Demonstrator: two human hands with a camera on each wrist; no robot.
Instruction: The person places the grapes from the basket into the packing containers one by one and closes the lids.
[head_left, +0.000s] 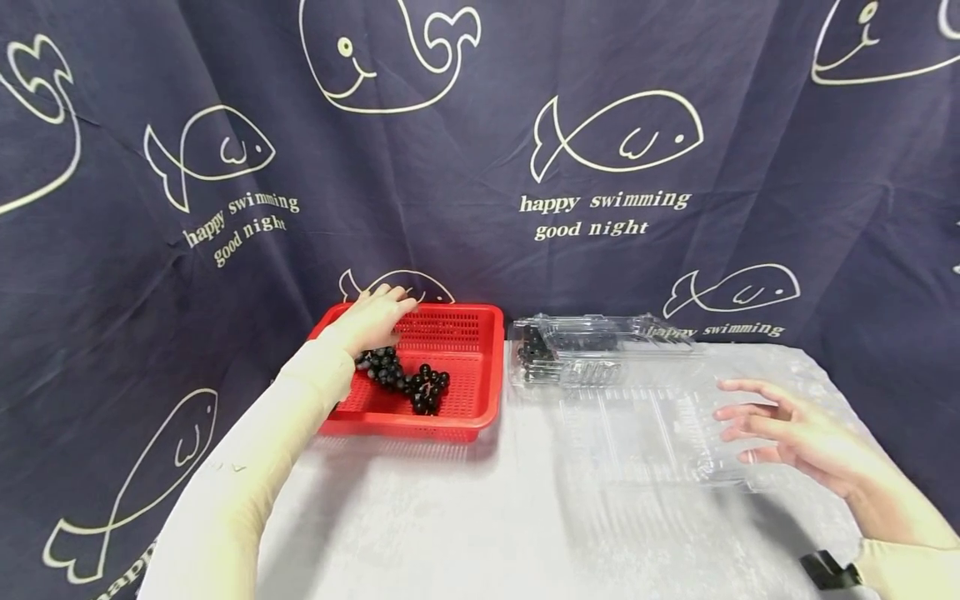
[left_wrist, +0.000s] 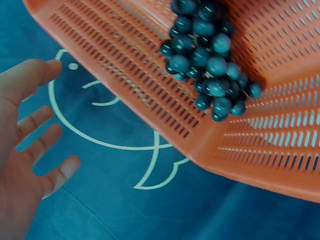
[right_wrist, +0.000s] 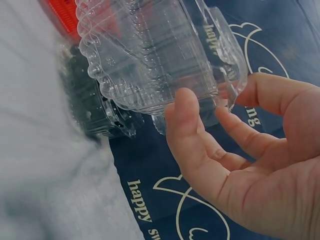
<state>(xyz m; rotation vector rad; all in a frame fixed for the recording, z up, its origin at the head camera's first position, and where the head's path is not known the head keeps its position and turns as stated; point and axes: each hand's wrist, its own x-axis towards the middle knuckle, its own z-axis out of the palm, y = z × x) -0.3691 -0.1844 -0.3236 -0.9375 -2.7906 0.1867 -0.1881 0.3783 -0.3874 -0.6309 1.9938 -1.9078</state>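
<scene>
Over the back left of a red plastic basket is my left hand, its fingers extended and holding nothing. Dark grapes lie in bunches inside the basket, partly hidden by the forearm in the head view. The left wrist view shows that hand outside the basket's rim, apart from the grapes. A clear plastic box stands in front of my right hand. Its fingers are spread and slightly bent at the box's right edge. In the right wrist view, fingertips overlap the clear box; firm contact is unclear.
Behind the clear box, another transparent plastic container with dark grapes at its left end stands against the navy curtain. A white cloth covers the table. A black band sits at the right wrist.
</scene>
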